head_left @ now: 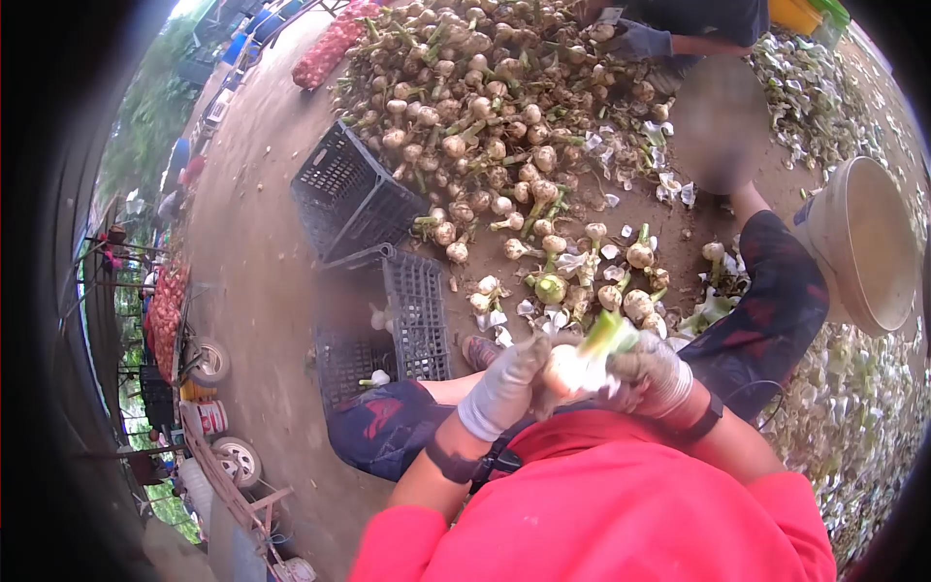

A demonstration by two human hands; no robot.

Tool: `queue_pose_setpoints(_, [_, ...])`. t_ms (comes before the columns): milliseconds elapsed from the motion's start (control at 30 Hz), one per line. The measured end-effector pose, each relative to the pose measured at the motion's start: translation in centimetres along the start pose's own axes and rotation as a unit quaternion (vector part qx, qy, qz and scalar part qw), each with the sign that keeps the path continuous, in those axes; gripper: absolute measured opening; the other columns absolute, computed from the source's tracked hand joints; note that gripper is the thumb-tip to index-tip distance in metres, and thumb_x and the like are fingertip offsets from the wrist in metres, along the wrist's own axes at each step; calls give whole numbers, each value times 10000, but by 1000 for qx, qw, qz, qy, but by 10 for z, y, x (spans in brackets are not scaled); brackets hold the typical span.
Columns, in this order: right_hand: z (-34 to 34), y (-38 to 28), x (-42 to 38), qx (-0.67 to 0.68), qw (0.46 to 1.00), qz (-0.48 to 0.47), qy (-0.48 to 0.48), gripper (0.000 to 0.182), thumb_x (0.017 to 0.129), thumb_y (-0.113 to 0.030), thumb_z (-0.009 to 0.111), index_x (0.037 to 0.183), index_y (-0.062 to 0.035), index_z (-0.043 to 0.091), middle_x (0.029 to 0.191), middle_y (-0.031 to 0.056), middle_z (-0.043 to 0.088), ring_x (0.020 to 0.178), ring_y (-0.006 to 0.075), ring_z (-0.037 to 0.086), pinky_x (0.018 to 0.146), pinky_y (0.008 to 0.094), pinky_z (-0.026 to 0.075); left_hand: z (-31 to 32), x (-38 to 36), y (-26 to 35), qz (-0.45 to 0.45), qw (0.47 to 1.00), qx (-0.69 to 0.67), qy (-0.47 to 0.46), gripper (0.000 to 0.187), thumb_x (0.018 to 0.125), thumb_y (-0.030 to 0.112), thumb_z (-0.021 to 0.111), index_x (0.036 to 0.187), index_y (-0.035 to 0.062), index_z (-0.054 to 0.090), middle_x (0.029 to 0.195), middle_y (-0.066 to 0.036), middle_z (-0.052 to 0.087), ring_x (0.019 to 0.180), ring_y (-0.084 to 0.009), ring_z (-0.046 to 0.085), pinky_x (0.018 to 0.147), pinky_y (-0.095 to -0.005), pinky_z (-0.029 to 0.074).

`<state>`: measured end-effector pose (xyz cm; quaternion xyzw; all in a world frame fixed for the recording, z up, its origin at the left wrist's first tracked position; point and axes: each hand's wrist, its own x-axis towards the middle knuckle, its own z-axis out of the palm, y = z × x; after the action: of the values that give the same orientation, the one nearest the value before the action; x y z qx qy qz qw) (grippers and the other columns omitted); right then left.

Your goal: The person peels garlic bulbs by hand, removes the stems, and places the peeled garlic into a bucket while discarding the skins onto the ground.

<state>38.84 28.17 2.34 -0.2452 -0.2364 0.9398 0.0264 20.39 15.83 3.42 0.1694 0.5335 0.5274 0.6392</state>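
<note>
My left hand (pixel 511 380), in a pale glove, is closed around the side of a white onion-like bulb (pixel 564 371) with a thick green stem. My right hand (pixel 652 373), gloved too, is closed at the bulb's leafy end, where white layers (pixel 593 367) and green stem show. Motion blurs the fingertips, and both palms are hidden. Just beyond my hands, loose bulbs (pixel 637 307) and a greener bulb (pixel 550 288) lie among white peelings on the ground.
A large heap of bulbs (pixel 475 107) lies ahead. Two black crates (pixel 415 310) stand at my left, one holding a few pale pieces. A white bucket (pixel 815 233) and peelings (pixel 853 417) are on my right. Another person's gloved hand (pixel 640 41) is at the heap's far side.
</note>
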Motion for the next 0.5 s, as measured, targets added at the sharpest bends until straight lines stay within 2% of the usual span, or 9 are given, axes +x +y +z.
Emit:
queue_pose_setpoints(33, [-3,0,2,113,994,13,5,158,877,-146,614,1000,-48,622,645,-15,539,464,38,394,423,197,316,5,1,2,29,997,47,51,506,863,362,646,1119,-53,512,890,-101,615,621,-126,601,576,-220,477])
queue_pose_setpoints(67, [3,5,10,-51,993,-44,97,117,887,-130,589,964,-53,633,617,-21,530,449,48,395,418,195,312,14,5,5,154,950,233,140,427,874,316,635,1100,-30,527,900,-68,604,703,-112,586,645,-229,472])
queue_pose_setpoints(100, [10,10,16,-192,965,-137,115,114,899,-121,555,935,-48,635,577,-14,530,458,65,451,420,220,353,18,7,-3,151,950,234,143,427,874,316,635,1100,-30,527,900,-68,604,703,-112,586,645,-229,472])
queue_pose_setpoints(233, [11,14,23,-490,861,-136,23,64,858,-107,583,884,-51,595,667,84,615,552,200,611,507,331,474,13,17,-18,248,862,420,135,201,869,162,601,987,0,583,835,-48,596,738,-113,565,677,-259,465])
queue_pose_setpoints(300, [4,13,30,-540,823,-175,14,73,802,-79,607,871,-71,585,681,110,612,548,279,601,520,351,482,0,27,-28,172,962,193,87,171,864,149,602,943,-3,597,799,-55,595,730,-111,563,681,-259,468])
queue_pose_setpoints(333, [-1,13,30,-610,754,-242,24,151,751,-52,611,897,-85,591,664,106,601,561,308,594,531,365,486,-1,27,-28,194,962,175,79,162,888,165,596,921,7,607,804,-44,602,740,-105,565,681,-251,466])
queue_pose_setpoints(433, [2,-5,30,-626,708,-315,84,145,733,-36,601,869,-86,602,669,106,598,593,314,605,545,381,490,-5,16,-10,111,986,92,82,181,916,181,581,914,2,606,817,-41,609,764,-103,573,677,-249,468])
queue_pose_setpoints(467, [0,-11,31,-570,767,-267,124,120,710,-30,605,817,-82,620,684,116,605,610,330,610,549,396,491,-5,12,-8,122,989,-43,72,204,930,198,573,908,-4,591,828,-43,610,773,-109,575,688,-249,471])
queue_pose_setpoints(500, [-10,-11,37,-617,708,-280,201,100,716,-6,589,773,-75,633,672,125,610,579,323,605,538,388,490,-11,1,15,14,999,-44,23,249,943,246,547,921,0,572,862,-63,613,829,-159,601,730,-273,482])
